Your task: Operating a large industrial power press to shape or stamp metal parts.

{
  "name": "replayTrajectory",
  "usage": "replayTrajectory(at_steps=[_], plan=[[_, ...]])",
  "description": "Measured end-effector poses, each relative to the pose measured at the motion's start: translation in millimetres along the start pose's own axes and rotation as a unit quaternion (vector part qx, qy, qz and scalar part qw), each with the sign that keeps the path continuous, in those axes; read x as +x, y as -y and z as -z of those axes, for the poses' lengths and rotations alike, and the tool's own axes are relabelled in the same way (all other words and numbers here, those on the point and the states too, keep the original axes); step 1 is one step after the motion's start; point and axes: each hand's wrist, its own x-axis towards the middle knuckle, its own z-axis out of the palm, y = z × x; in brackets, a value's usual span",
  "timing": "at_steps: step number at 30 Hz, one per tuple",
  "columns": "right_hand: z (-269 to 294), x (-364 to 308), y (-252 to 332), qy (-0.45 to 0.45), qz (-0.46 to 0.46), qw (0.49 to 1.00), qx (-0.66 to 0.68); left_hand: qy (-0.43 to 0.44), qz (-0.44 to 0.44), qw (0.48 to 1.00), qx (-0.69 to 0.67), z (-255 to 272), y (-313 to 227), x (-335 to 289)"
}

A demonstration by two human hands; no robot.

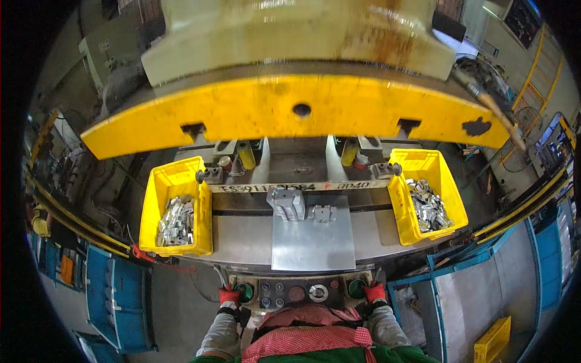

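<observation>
In a red glove, my left hand is at the left end of the control panel, against the housing of a green push button. My right hand, also gloved in red, is at the opposite end beside a second green button. The fingers of both hands are too small and hidden to make out. Beyond the panel, a stack of grey metal parts stands on a flat metal sheet. A smaller metal piece lies just right of the stack.
A large press with a yellow front beam hangs over the bed. Yellow bins of small metal parts stand on the left and right. Blue metal carts flank me, and a yellow crate is low on the right.
</observation>
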Motion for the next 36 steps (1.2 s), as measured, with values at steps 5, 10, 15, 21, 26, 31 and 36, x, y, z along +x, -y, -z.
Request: replayTrajectory(at_steps=[5, 10, 15, 21, 26, 31, 36], plan=[[-17.7, 74.1, -99.7, 0.076, 0.068, 0.983, -0.15, 0.105, 0.124, 0.978, -0.132, 18.9, -7.8, -24.0], [66.2, -3.6, -11.5, -0.325, -0.023, 0.883, 0.338, -0.163, 0.021, 0.948, -0.272, 76.8, 22.3, -77.8], [141.2, -19.1, 117.8, -0.357, 0.252, 0.85, 0.292, -0.086, -0.242, 0.926, -0.276, 51.7, -183.3, -146.6], [121.9, -9.8, 366.9, -0.016, 0.522, 0.821, 0.229, 0.198, -0.503, 0.835, -0.105, -35.5, -432.3, -128.6], [87.2, 22.5, 473.6, 0.079, 0.5, 0.851, 0.138, 0.135, -0.368, 0.89, 0.233, -96.7, -547.3, -107.1], [113.0, 5.3, 453.1, -0.042, 0.481, 0.856, 0.184, 0.137, -0.449, 0.88, -0.065, -90.1, -518.4, -87.2], [189.8, -5.1, 315.1, -0.068, 0.402, 0.858, 0.313, 0.073, -0.417, 0.888, -0.18, 51.0, -416.7, -114.7]])
